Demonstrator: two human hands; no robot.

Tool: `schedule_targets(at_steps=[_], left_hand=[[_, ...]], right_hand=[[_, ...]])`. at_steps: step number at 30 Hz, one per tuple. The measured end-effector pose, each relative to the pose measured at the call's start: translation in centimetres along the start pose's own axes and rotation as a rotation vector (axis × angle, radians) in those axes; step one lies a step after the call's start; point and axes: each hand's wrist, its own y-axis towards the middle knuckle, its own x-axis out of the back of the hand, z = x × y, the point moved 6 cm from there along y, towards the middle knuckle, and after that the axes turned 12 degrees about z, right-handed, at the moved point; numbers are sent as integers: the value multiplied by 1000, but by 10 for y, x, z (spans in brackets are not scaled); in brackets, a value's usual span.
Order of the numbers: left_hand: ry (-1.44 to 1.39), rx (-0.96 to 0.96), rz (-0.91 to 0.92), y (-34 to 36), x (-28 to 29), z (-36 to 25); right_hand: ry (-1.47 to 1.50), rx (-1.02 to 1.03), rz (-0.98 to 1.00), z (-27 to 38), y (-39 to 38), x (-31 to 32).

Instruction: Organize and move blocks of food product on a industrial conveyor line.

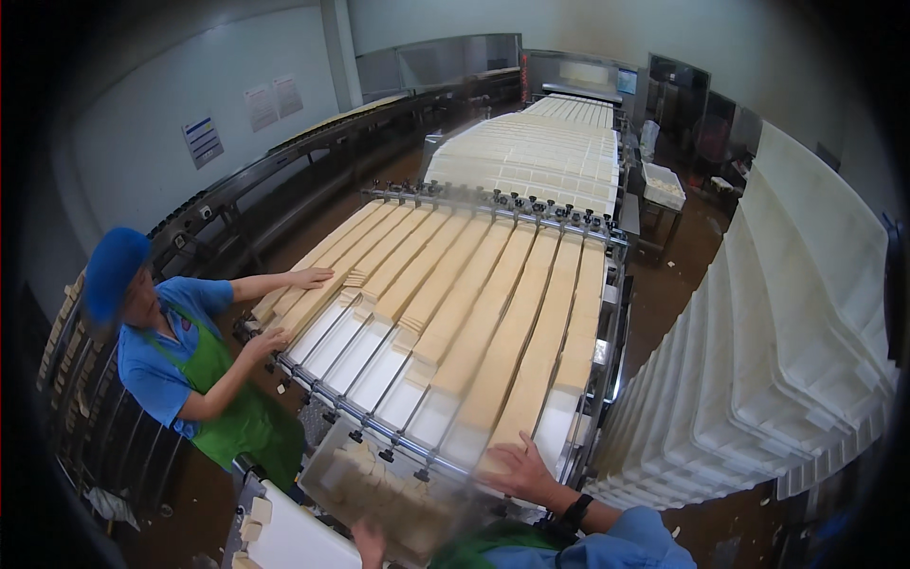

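Long rows of pale tan biscuits (479, 308), packed close together, lie in lanes divided by thin metal rods on a white conveyor (389, 370). At the near right end of the conveyor, my right hand (517, 472) rests on the end of one row with its fingers stretched out and spread. My left hand (368, 542), low in the view, is smeared by motion, and its fingers cannot be made out. It is beside a bin (327, 450) of broken biscuit pieces and a white board or belt (294, 531) with a few pieces at its edge.
A co-worker (209, 360) in a blue cap and green apron lays both hands on the leftmost rows. Stacked white trays (720, 379) rise on my right. A metal bar with black knobs (502, 199) crosses the conveyor. A white crate (664, 187) stands beyond.
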Motion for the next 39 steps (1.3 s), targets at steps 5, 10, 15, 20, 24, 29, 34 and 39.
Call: schedule_targets(at_steps=[5, 10, 15, 20, 24, 29, 34, 39], left_hand=[[64, -109, 215, -43, -13, -25], [129, -206, 260, -69, 7, -88], [290, -319, 50, -76, 13, -104], [366, -401, -35, -71, -12, -62], [349, -407, -20, -71, -10, -75], [322, -379, -21, -77, -4, -77], [298, -363, -23, -77, -4, -80], [330, -322, -1, -76, -6, -81]], right_hand=[[13, 15, -26, -3, -6, -6], [110, 10, -16, 4, -4, 5], [116, 47, 6, 5, -8, 0], [51, 58, 74, 11, -1, -6], [25, 38, 179, 10, 6, 2], [-28, 100, 241, 14, 15, 5], [-109, 151, 333, 13, 15, 0], [-26, 112, 352, 4, 17, 2]])
